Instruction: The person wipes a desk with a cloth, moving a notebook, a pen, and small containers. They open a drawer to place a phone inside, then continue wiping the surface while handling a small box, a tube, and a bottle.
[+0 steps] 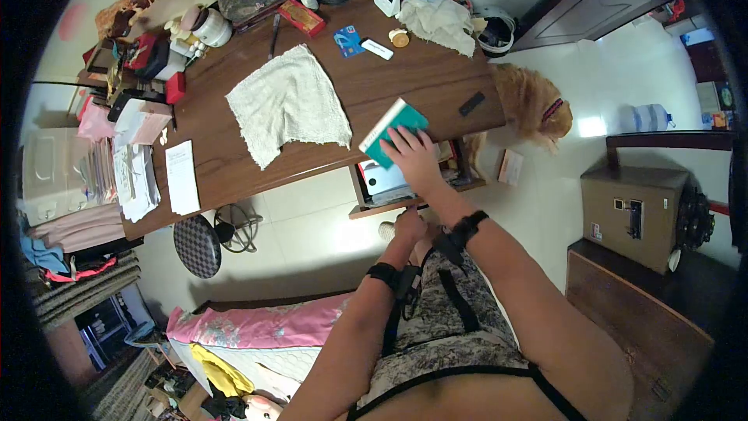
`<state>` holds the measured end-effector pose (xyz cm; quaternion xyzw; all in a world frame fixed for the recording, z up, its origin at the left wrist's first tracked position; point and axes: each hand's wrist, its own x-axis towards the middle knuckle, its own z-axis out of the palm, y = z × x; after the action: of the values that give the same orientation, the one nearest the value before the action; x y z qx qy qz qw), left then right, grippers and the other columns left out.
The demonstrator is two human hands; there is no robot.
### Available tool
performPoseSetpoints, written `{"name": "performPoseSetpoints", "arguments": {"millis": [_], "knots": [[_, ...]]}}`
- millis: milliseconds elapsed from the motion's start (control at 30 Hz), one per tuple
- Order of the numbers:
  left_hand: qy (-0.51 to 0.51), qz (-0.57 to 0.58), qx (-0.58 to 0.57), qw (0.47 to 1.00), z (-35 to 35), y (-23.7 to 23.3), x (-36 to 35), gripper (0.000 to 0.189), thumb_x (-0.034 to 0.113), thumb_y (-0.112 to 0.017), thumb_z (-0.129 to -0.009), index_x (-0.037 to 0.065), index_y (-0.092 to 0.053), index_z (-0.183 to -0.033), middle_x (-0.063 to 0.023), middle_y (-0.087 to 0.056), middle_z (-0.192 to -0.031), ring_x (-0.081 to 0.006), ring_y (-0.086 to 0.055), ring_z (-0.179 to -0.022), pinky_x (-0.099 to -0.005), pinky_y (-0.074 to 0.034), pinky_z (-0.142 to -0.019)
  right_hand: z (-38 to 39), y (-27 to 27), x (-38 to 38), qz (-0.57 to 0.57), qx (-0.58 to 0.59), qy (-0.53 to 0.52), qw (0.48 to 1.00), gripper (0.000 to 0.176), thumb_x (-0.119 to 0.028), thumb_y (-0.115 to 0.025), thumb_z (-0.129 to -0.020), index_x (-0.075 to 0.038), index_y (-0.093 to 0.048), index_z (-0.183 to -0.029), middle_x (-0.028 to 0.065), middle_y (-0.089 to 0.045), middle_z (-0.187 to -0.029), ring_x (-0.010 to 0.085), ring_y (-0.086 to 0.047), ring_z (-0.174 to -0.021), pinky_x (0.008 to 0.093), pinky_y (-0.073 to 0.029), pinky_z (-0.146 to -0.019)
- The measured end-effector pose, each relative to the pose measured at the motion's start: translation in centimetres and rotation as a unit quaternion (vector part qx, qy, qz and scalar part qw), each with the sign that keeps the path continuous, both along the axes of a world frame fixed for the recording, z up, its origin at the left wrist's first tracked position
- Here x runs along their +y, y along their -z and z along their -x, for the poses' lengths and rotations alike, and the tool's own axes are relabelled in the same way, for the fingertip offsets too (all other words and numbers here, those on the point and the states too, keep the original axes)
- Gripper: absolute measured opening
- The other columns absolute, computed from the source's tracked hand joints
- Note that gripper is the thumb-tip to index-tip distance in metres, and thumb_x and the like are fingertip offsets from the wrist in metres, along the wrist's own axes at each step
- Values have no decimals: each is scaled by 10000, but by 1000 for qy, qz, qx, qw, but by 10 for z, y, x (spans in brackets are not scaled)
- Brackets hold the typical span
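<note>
A person's right hand (413, 157) lies palm down on a teal, rectangular book with a pale edge (410, 116), its fingers spread over the cover. The book sits slantwise at the front edge of the dark brown wooden surface (382, 78), partly over an open wooden drawer (358, 211). Inside the drawer, a white, rounded object (381, 179) is visible near the book. The left hand (411, 226) is at the drawer's front; its fingers are too hidden to tell their state. A cream, rough-textured cloth (290, 105) lies on the surface, left of the book.
</note>
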<state>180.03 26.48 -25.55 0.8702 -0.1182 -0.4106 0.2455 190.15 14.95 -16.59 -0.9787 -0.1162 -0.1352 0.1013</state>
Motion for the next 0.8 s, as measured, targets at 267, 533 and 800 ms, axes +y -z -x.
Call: {"name": "performPoseSetpoints", "arguments": {"millis": [267,533,800], "knots": [[45,-12,-14,999,5,16,3,489,204,-577,-825,41,-490,-1278,-247,-652,-1040,-387,-637,-981,-477,-503,-863,101,-2,-18,-59,-29,-16,998,406,-164,-556,-801,-190,-619,-1201,35,-580,-1287,211,-519,-1182,416,-403,-951],[-39,-10,-7,999,-1,-16,-4,501,197,-592,-807,17,-498,-1265,-241,-665,-1019,-377,-651,-954,-471,-516,-837,58,24,-28,10,36,101,994,410,-202,-543,-831,-99,-590,-1225,69,-562,-1289,254,-473,-1228,456,-380,-985],[-32,30,7,999,-7,-13,-1,510,184,-565,-829,74,-454,-1314,-233,-658,-1063,-394,-640,-976,-457,-507,-845,27,40,1,-24,189,131,973,455,-374,-517,-924,-49,-565,-1238,104,-555,-1255,288,-458,-1224,481,-351,-1047]]}}
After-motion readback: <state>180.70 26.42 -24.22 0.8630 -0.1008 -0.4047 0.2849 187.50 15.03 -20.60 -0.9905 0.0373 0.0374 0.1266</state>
